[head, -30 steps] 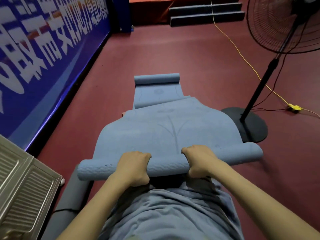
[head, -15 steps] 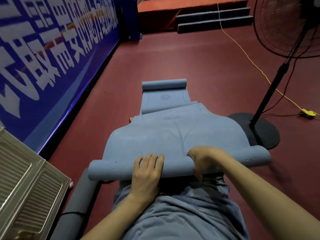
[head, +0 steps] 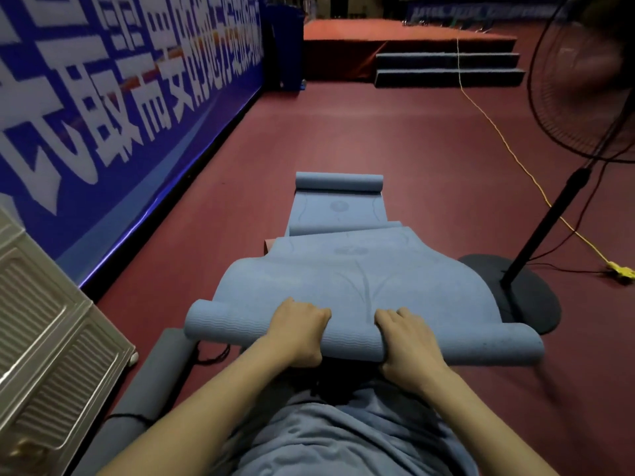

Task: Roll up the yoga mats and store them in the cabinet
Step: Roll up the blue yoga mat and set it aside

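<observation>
Now left hand (head: pixel 298 329) and right hand (head: pixel 407 338) grip rolled end of blue mat (head: pixel 347 280), side by side.

This was a sports hall or gym. A wide dark-red rubbery sports floor (head: pixel 395 139) ran the length of the room, bordered on the left by a long blue barrier banner with large white characters (head: pixel 113 97). At the far end stood a low red-carpeted stage (head: pixel 395 32) with grey steps (head: pixel 446 68). Blue foam yoga mats (head: pixel 343 207) lay on the floor beside a black pedestal fan (head: pixel 556 214).
</observation>
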`<state>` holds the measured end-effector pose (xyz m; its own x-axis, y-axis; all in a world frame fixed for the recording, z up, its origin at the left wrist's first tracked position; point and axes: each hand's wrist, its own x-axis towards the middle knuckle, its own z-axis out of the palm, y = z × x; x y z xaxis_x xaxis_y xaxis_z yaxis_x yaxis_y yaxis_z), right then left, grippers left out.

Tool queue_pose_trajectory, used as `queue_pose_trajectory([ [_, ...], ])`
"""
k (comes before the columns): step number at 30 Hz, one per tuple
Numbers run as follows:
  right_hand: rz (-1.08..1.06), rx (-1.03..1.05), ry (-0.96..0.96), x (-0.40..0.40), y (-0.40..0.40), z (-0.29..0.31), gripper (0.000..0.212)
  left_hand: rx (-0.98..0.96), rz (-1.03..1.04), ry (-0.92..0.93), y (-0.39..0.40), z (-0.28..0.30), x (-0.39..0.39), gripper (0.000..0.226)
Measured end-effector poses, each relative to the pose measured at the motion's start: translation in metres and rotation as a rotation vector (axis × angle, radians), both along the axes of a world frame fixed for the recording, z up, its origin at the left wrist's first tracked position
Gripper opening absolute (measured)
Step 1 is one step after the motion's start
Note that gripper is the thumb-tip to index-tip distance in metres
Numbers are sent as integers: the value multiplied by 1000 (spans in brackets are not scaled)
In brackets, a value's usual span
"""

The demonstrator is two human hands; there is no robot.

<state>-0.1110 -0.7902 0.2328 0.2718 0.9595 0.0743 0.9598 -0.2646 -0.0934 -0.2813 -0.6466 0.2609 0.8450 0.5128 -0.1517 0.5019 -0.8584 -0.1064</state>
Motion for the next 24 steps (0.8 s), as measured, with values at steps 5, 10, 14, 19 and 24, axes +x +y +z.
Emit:
queue_pose_trajectory([
  [5,-14,93,-9,1,8,-7,47,-292,12,182,34,25,19,52],
  [10,-25,169,-76,0,6,-20,55,-285,-7,173,41,22,24,52],
  [14,-79,183,-129,-5,10,-22,47,-86,-16,23,21,-3,11,41],
  [19,-56,-33,-105,1,22,-5,45,58,65,-280,1,-32,-7,54],
  [24,-21,-222,-21,11,35,14,52,117,26,-494,-7,-50,-9,69],
])
